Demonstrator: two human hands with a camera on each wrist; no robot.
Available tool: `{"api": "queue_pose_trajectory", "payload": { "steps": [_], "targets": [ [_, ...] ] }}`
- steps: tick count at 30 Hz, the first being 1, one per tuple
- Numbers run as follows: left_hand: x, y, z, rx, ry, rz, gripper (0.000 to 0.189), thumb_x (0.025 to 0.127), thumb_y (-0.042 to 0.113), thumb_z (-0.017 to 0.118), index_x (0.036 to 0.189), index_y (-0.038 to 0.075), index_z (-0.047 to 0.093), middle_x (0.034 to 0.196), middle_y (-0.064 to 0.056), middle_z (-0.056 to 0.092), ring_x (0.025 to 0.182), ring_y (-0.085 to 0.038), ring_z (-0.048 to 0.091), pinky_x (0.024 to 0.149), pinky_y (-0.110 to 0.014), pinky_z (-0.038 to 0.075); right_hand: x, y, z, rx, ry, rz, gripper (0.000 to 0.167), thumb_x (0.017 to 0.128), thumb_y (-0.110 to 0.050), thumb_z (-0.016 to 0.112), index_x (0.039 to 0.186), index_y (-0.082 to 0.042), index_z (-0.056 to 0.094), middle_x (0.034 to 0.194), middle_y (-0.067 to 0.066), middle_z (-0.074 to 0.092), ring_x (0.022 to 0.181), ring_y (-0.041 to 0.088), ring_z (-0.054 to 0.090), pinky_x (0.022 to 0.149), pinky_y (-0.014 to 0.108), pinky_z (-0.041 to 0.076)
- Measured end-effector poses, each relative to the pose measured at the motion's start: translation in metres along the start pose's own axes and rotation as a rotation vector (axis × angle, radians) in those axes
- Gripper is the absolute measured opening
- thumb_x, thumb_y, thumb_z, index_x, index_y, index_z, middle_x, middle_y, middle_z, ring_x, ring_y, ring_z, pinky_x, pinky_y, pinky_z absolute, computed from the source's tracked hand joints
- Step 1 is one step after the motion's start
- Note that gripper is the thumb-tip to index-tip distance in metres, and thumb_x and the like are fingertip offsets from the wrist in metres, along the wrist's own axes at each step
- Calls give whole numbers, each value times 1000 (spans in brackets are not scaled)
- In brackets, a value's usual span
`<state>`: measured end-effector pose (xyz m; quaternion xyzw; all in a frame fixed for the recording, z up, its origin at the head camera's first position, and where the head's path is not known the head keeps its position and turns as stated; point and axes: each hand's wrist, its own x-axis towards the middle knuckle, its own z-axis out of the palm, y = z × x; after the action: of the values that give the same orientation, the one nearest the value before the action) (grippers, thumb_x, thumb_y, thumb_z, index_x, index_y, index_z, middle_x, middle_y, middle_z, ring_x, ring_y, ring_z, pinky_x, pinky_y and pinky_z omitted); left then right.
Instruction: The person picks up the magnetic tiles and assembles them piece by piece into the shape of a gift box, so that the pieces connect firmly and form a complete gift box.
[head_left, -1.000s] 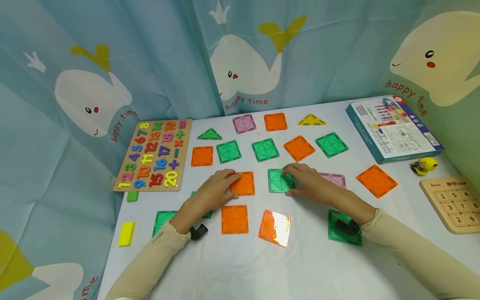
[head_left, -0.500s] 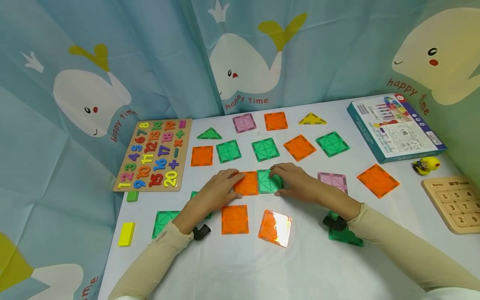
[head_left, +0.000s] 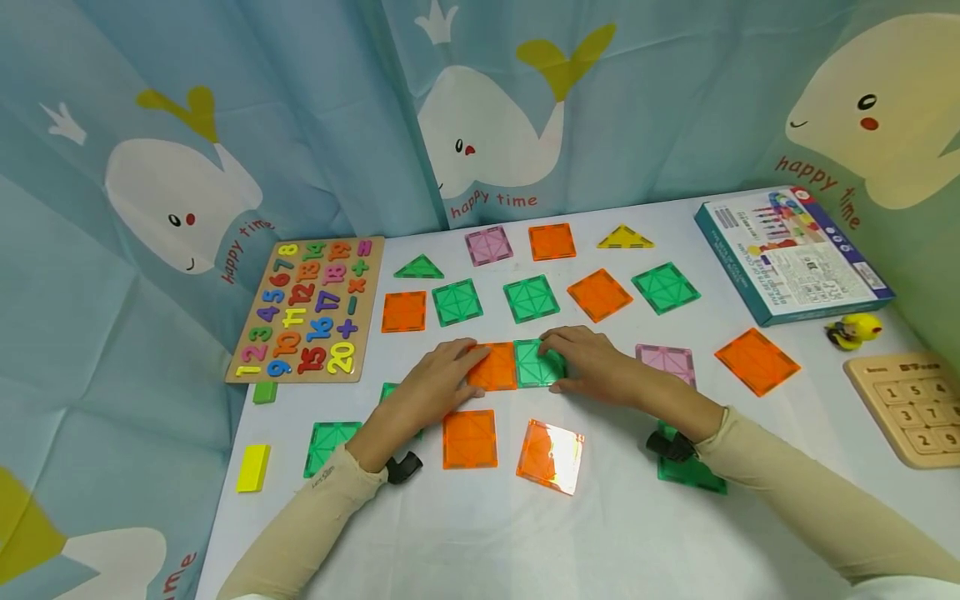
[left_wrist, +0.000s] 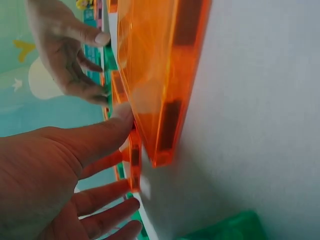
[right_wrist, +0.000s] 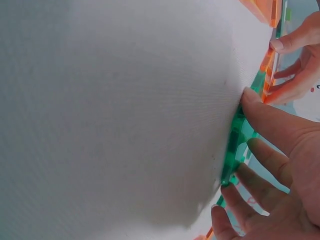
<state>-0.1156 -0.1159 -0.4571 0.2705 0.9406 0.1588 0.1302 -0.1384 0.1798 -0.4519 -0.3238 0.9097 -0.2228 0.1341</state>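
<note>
In the head view an orange square magnetic tile (head_left: 493,367) and a green square magnetic tile (head_left: 534,367) lie flat, side by side, their facing edges together. My left hand (head_left: 431,379) grips the orange tile from its left side, thumb at the near edge and fingers at the far part. From the right, my right hand (head_left: 600,365) holds the green tile the same way. The right wrist view shows the thumb and fingertips along the green tile's edge (right_wrist: 235,145). In the left wrist view the held orange tile (left_wrist: 134,160) is partly hidden behind a nearer orange tile (left_wrist: 165,75).
Several loose tiles lie around, including an orange one (head_left: 470,439), a glossy orange one (head_left: 550,456) and a pink one (head_left: 666,364). A number board (head_left: 307,312) stands left; a box (head_left: 795,254), a toy figure (head_left: 852,332) and a wooden number puzzle (head_left: 911,408) lie right.
My right hand has moved left with the green tile, closing the gap to the orange one. The left hand and orange tile have shifted slightly right. Both hands stay still over the last half second.
</note>
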Motion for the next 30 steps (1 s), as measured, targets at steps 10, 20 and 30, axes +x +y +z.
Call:
{"api": "queue_pose_trajectory", "payload": {
  "steps": [10,20,30],
  "targets": [
    [-7,18,2,102,-29,64,52,111,32,55,154,2,52,163,-17,45,148,-33,48,121,-47,41,2,0,-4,-20,-27,-2,51,89,-24,87,131,-11,62,148,15,56,140,42,47,111,68,41],
    [-7,10,3,87,25,79,42,109,22,61,149,11,61,161,-14,48,144,-34,52,117,-48,46,35,22,-40,39,4,33,55,96,-21,81,142,0,59,145,22,56,132,41,54,114,59,46],
    [-4,2,0,-31,13,95,43,108,25,62,148,11,62,159,-14,48,147,-35,47,121,-47,41,80,40,-49,-112,-21,124,71,101,-28,73,158,2,43,155,29,44,142,50,39,113,69,38]
  ]
}}
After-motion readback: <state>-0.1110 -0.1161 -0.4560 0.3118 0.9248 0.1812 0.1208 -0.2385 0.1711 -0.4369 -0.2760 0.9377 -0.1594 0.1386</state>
